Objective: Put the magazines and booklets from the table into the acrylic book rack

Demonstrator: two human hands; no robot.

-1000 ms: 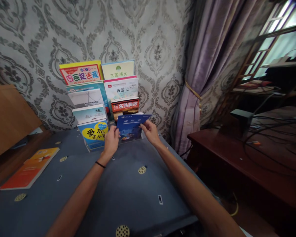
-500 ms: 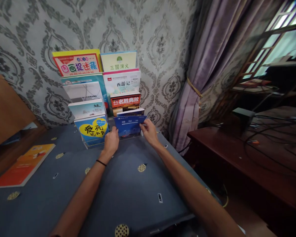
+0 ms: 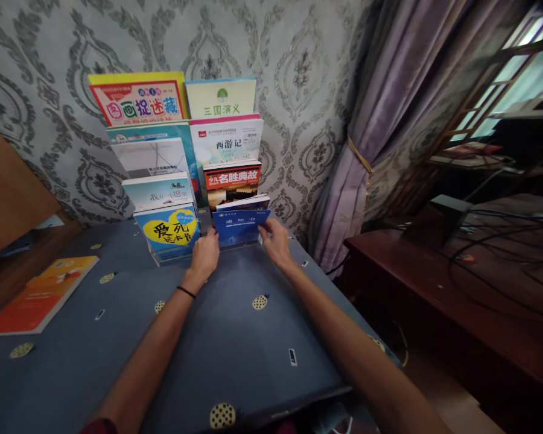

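Observation:
A dark blue booklet (image 3: 239, 231) with white characters stands at the front right of a tiered display of books. My left hand (image 3: 206, 252) grips its left edge, fingers closed. On its right edge, my right hand (image 3: 274, 240) pinches it between thumb and fingers. Directly behind is another book with a pale top edge, then a red and black book (image 3: 232, 184). To the left of my left hand stands a blue book with a yellow heart (image 3: 172, 232). The rack under the books is mostly hidden; a clear edge shows low at the front.
An orange-red book (image 3: 43, 295) lies flat on the blue patterned tablecloth (image 3: 235, 337) at left, near a brown wooden board (image 3: 13, 193). A purple curtain (image 3: 344, 199) hangs at right, beside a dark red desk (image 3: 416, 283) with tangled cables. Patterned wall stands behind the books.
The blue booklet sits slightly lower against the front of the display, both hands still on its edges. The camera view has shifted and tilted slightly.

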